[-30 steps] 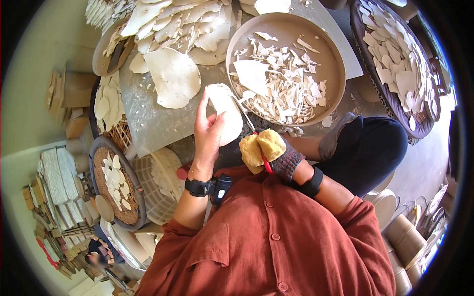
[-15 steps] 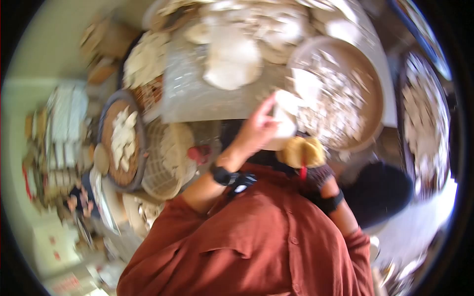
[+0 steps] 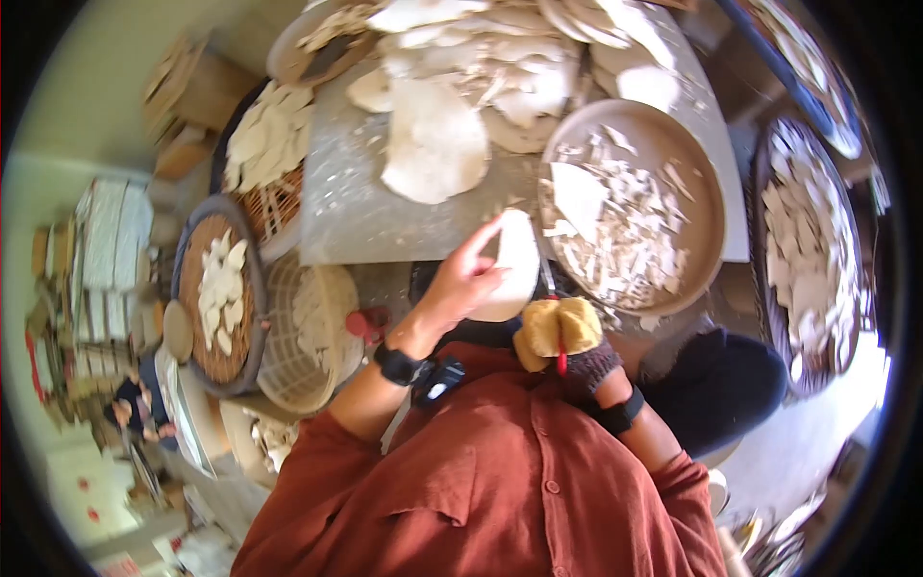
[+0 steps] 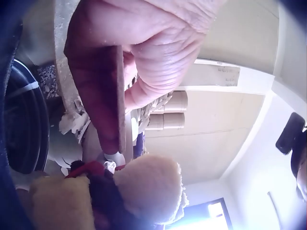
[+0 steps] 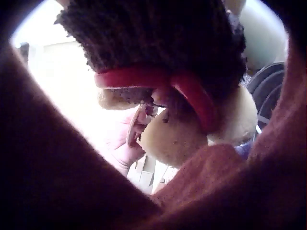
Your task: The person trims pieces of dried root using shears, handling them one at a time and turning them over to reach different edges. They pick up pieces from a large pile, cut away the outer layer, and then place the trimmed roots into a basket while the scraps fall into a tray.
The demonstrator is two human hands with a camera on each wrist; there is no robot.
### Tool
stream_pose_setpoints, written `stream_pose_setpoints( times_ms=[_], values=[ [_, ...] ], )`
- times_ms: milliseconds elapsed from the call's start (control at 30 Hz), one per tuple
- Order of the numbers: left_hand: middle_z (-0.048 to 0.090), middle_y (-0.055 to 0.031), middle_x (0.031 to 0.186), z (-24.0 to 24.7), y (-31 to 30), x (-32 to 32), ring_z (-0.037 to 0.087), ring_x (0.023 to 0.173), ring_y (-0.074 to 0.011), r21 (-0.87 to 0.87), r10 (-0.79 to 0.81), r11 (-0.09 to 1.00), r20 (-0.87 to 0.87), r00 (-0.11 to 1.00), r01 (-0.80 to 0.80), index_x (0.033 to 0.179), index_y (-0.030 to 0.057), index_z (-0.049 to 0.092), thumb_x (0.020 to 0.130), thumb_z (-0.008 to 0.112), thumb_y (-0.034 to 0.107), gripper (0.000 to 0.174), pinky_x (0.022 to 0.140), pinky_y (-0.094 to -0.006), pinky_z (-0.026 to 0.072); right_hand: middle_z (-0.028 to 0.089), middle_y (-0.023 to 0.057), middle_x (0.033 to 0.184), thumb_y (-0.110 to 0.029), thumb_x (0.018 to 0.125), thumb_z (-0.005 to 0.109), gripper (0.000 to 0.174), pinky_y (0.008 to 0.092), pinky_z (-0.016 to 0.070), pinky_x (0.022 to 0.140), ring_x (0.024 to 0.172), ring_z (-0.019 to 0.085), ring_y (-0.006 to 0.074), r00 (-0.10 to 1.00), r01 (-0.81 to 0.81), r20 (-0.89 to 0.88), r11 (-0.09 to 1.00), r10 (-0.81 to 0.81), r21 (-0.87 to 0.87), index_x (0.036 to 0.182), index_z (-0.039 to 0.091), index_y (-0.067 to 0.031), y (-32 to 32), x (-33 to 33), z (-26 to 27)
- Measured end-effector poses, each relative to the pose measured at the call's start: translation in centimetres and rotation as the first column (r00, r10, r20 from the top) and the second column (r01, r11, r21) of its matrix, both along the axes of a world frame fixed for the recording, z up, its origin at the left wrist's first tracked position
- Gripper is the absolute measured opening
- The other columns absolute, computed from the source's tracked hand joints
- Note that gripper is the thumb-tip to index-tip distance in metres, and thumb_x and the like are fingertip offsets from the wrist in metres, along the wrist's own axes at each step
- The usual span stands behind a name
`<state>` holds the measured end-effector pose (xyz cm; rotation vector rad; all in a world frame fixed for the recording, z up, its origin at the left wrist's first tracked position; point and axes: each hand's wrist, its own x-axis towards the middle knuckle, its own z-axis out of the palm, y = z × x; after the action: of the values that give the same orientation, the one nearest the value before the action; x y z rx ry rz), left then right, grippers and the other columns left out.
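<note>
Pinched between the thumb and fingers of the left hand (image 3: 458,291) is a pale flat piece (image 3: 517,260), seen edge-on in the left wrist view (image 4: 121,100). The right hand (image 3: 588,365), in a dark knitted glove with yellow sponge pads (image 3: 561,327), grips red-handled scissors (image 3: 562,362). Their metal blades (image 3: 548,277) point away from the body, beside the right edge of the piece. In the right wrist view the red handles (image 5: 134,78) lie against the glove; the pads partly hide the blades.
A round tray (image 3: 719,207) of pale scraps sits on the grey board (image 3: 336,216), with a large flat piece (image 3: 435,144) and a heap of others behind. Baskets stand left (image 3: 260,317) and right (image 3: 755,207). Another person (image 3: 144,409) is at the far left.
The head view has shifted, so board and tray appear farther right. Both hands keep their holds; the held piece now shows more of its face, standing beside the blades.
</note>
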<state>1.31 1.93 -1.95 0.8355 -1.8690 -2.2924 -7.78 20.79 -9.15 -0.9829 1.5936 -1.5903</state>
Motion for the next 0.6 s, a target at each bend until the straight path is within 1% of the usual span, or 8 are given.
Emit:
stream_pose_setpoints(
  times_ms=[67, 167, 200, 267, 367, 467, 533, 600],
  values=[
    [0.061, -0.0021, 0.079, 0.1, 0.1, -0.1, 0.047, 0.063, -0.0015, 0.044, 0.023, 0.999, -0.033, 0.999, -0.021, 0.142, 0.0097, 0.024, 0.081, 0.053, 0.001, 0.068, 0.056, -0.0166, 0.0392, 0.063, 0.0108, 0.077, -0.015, 0.069, 0.062, 0.017, 0.0391, 0.0449, 0.061, 0.071, 0.058, 0.0299, 0.827, -0.024, -0.563, 0.999, -0.008, -0.048, 0.084, 0.063, -0.0068, 0.0, -0.7, 0.3],
    [0.063, -0.0045, 0.085, 1.8, 0.2, -0.4, 0.053, 0.073, -0.0031, 0.032, -0.062, 0.998, 0.017, 0.998, 0.061, 0.142, 0.0081, 0.023, 0.082, 0.053, 0.001, 0.068, 0.067, -0.0171, 0.0424, 0.062, 0.0113, 0.075, -0.012, 0.068, 0.062, 0.017, 0.0391, 0.0442, 0.063, 0.07, 0.058, 0.0302, 0.924, -0.017, -0.382, 0.999, 0.026, 0.028, 0.084, 0.063, -0.0055, -0.3, -0.3, 3.3],
    [0.063, -0.0051, 0.086, 2.4, 0.5, -0.6, 0.054, 0.076, -0.0038, 0.036, -0.085, 0.996, 0.017, 0.996, 0.085, 0.142, 0.0081, 0.022, 0.083, 0.054, 0.001, 0.067, 0.069, -0.0177, 0.0429, 0.061, 0.0119, 0.076, -0.012, 0.068, 0.063, 0.019, 0.0399, 0.0445, 0.064, 0.071, 0.058, 0.0307, 0.898, 0.021, -0.439, 1.0, -0.029, -0.023, 0.086, 0.062, -0.0051, -0.3, -0.1, 0.7],
    [0.064, -0.0063, 0.088, 3.1, 1.0, -0.7, 0.056, 0.081, -0.0053, 0.047, -0.128, 0.991, 0.021, 0.992, 0.126, 0.142, 0.008, 0.022, 0.084, 0.055, 0.002, 0.067, 0.074, -0.019, 0.0439, 0.064, 0.0104, 0.096, -0.01, 0.08, 0.058, 0.022, 0.0349, 0.0463, 0.074, 0.09, 0.06, 0.0254, 0.976, -0.107, -0.169, 0.981, 0.134, 0.161, 0.102, 0.06, -0.0067, 0.0, -0.6, 0.5],
    [0.064, -0.0104, 0.097, 3.1, 0.3, -0.5, 0.058, 0.089, -0.0095, 0.08, -0.228, 0.972, 0.066, 0.972, 0.222, 0.143, 0.0087, 0.02, 0.083, 0.057, 0.001, 0.071, 0.081, -0.0227, 0.0443, 0.064, 0.0119, 0.094, -0.009, 0.08, 0.059, 0.022, 0.0348, 0.0473, 0.073, 0.088, 0.061, 0.0264, 0.874, -0.124, -0.454, 0.983, 0.172, 0.134, 0.101, 0.06, -0.0051, 0.3, -1.3, 0.2],
    [0.063, -0.0095, 0.097, 3.6, -0.7, -0.1, 0.059, 0.087, -0.0095, 0.158, -0.288, 0.949, 0.08, 0.954, 0.273, 0.143, 0.0087, 0.017, 0.08, 0.06, 0.0, 0.077, 0.081, -0.0223, 0.0443, 0.06, 0.0134, 0.085, -0.012, 0.071, 0.062, 0.018, 0.0406, 0.0463, 0.068, 0.078, 0.057, 0.0337, 0.882, 0.013, -0.471, 1.0, -0.004, 0.016, 0.088, 0.057, -0.005, 0.4, -1.1, 1.3],
    [0.062, -0.0099, 0.099, 3.3, -1.4, 0.3, 0.061, 0.087, -0.0134, 0.075, -0.051, 0.996, 0.01, 0.999, 0.05, 0.139, 0.0075, 0.025, 0.078, 0.061, -0.002, 0.071, 0.078, -0.0253, 0.0489, 0.06, 0.0146, 0.086, -0.016, 0.071, 0.063, 0.022, 0.0412, 0.0469, 0.071, 0.081, 0.057, 0.035, 0.973, 0.04, -0.23, 0.999, -0.033, 0.022, 0.089, 0.058, -0.0051, 0.7, -0.6, -0.6],
    [0.061, -0.0105, 0.1, 2.8, -2.1, 0.8, 0.062, 0.087, -0.0155, 0.072, 0.227, 0.972, -0.053, 0.972, -0.223, 0.135, 0.0072, 0.03, 0.078, 0.061, -0.002, 0.065, 0.075, -0.0272, 0.0518, 0.06, 0.0146, 0.085, -0.019, 0.07, 0.063, 0.024, 0.0409, 0.0473, 0.07, 0.08, 0.057, 0.0346, 0.942, -0.002, -0.334, 0.998, 0.023, 0.063, 0.09, 0.058, -0.0052, 1.4, -1.0, -0.8]
  ],
)
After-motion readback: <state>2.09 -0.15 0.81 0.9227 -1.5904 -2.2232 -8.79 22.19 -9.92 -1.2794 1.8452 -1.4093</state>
